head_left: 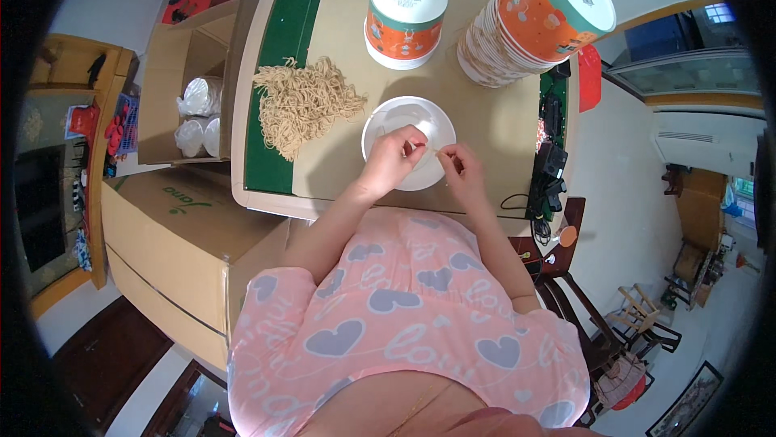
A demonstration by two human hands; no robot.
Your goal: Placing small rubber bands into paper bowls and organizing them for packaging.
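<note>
1. the left hand (390, 158) and the right hand (457, 164) meet over a white bowl (408, 126) that sits near the table's front edge, about midway along it. each hand has its fingertips pressed together, pinching what looks like a thin strand stretched between them; it is too fine to be sure.
2. a strand that thin could snap or slip out of either pinch, and a piece might fall past the bowl's rim onto the table (485, 126).
3. the left wrist rests over the bowl's near rim. my guess is that a downward press there could tip the light bowl toward the front edge.
4. the noodle pile (301, 103) lies loose by the table's left edge, just beside the bowl. a sweep of the left forearm could push strands off that edge, toward the open carton (174, 57) beside the table.
5. the leaning stack of tubs (525, 21) at the back right corner looks tilted; a knock to the table might topple it. the upturned tub (404, 16) stands steadier.
</note>
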